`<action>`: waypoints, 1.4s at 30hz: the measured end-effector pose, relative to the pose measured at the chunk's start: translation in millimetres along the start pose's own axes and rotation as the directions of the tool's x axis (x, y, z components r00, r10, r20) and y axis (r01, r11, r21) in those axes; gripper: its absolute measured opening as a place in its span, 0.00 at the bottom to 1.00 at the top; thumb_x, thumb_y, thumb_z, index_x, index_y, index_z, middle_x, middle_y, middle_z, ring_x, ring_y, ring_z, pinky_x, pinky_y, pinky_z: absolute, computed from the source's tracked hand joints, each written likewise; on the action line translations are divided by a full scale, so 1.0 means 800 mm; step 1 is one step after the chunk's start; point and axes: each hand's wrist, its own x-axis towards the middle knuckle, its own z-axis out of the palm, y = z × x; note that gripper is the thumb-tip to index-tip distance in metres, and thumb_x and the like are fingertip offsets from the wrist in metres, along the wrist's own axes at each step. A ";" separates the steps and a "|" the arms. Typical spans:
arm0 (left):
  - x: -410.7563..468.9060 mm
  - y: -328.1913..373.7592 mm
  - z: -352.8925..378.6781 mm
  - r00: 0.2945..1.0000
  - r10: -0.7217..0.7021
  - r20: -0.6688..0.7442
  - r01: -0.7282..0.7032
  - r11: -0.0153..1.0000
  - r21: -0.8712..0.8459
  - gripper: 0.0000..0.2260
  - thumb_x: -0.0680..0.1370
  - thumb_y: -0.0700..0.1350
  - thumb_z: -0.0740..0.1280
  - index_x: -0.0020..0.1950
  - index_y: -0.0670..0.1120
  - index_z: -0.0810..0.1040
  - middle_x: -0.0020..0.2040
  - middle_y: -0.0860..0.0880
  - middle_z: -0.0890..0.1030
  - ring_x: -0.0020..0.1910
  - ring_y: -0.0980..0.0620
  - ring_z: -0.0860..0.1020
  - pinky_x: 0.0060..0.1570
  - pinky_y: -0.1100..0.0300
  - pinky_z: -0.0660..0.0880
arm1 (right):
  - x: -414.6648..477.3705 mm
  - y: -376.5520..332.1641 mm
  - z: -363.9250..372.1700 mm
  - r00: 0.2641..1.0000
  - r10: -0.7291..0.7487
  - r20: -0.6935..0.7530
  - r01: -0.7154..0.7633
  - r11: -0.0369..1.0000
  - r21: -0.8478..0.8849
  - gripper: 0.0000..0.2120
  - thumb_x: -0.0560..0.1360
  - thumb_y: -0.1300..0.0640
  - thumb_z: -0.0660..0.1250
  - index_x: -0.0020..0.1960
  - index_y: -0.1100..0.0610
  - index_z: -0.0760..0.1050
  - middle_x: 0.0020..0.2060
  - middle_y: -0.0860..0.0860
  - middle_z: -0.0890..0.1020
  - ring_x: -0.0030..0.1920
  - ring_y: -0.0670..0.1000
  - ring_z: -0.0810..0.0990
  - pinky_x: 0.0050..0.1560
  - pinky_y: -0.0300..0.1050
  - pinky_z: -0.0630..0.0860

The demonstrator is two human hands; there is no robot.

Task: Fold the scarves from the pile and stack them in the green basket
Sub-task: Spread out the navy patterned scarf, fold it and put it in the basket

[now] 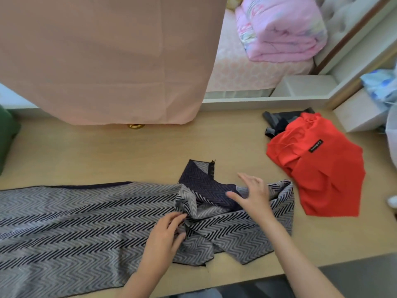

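Grey scarf point(75, 216) lies along the tabletop's point(107, 151) near edge, spread from the left edge to its bunched right end. Left hand point(165, 233) has its grip pinched on a fold there; right hand point(253, 196), grip open, spreads straight fingers over the dark underside. Red scarf point(322, 168) lies crumpled near the right edge.

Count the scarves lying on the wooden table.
3: the zigzag grey scarf spread across the front, the red scarf at right, and a dark scarf partly under the red one. More may be hidden beneath.
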 end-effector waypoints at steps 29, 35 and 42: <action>0.136 0.117 0.039 0.999 0.024 0.035 -0.027 0.995 0.091 0.23 0.79 0.49 0.64 0.73 0.47 0.66 0.69 0.47 0.70 0.71 0.46 0.65 0.73 0.49 0.52 | 0.023 0.123 -0.122 0.968 -0.023 -0.250 0.040 0.997 0.062 0.33 0.70 0.75 0.64 0.72 0.56 0.66 0.65 0.55 0.71 0.61 0.55 0.71 0.69 0.40 0.61; 0.173 0.148 0.073 0.982 -0.002 0.191 -0.018 0.994 0.105 0.28 0.80 0.55 0.59 0.77 0.50 0.55 0.70 0.51 0.67 0.71 0.51 0.63 0.74 0.52 0.48 | 0.083 0.144 -0.134 0.968 -0.249 0.004 0.246 0.951 -0.186 0.41 0.71 0.66 0.70 0.77 0.49 0.53 0.77 0.47 0.53 0.77 0.52 0.48 0.73 0.48 0.51; 0.188 0.157 0.084 0.995 0.045 0.084 -0.045 0.999 -0.004 0.05 0.80 0.46 0.63 0.49 0.47 0.78 0.43 0.50 0.78 0.43 0.48 0.75 0.44 0.56 0.67 | 0.139 0.163 -0.103 0.905 -0.418 0.081 0.418 0.834 -0.361 0.16 0.70 0.61 0.73 0.57 0.56 0.79 0.52 0.53 0.80 0.65 0.59 0.71 0.75 0.50 0.45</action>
